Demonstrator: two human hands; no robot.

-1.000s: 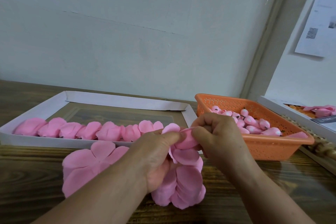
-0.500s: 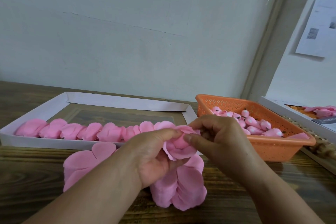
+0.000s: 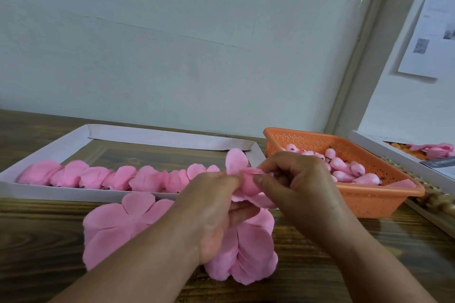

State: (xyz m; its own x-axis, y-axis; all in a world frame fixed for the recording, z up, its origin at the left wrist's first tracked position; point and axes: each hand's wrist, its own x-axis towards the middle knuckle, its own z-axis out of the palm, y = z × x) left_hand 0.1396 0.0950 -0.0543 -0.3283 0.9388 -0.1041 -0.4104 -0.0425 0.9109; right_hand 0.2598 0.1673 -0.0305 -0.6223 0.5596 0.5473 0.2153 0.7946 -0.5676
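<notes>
Both hands meet just above the front of the worktop (image 3: 37,241), closed together on a small pink fabric flower (image 3: 247,186) held between them, in the air in front of the white tray's near right corner. The left hand (image 3: 211,214) comes in from 7 o'clock with its palm turned inward, thumb and forefinger pinching the flower's left side. The right hand (image 3: 298,187) enters from 5 o'clock, back upward and fingers curled, thumb and forefinger pinching the right side. One petal stands up at 12 o'clock above the pinch. Larger petal layers (image 3: 251,256) spread at 6 o'clock beneath the hands; whether they hang from the left hand or lie flat cannot be told. A flat petal sheet (image 3: 115,226) lies at 8 o'clock. The white tray (image 3: 147,138) at 10 o'clock holds a row of pink flowers (image 3: 123,177); the orange basket (image 3: 369,204) at 3 o'clock holds pink buds (image 3: 344,167).
</notes>
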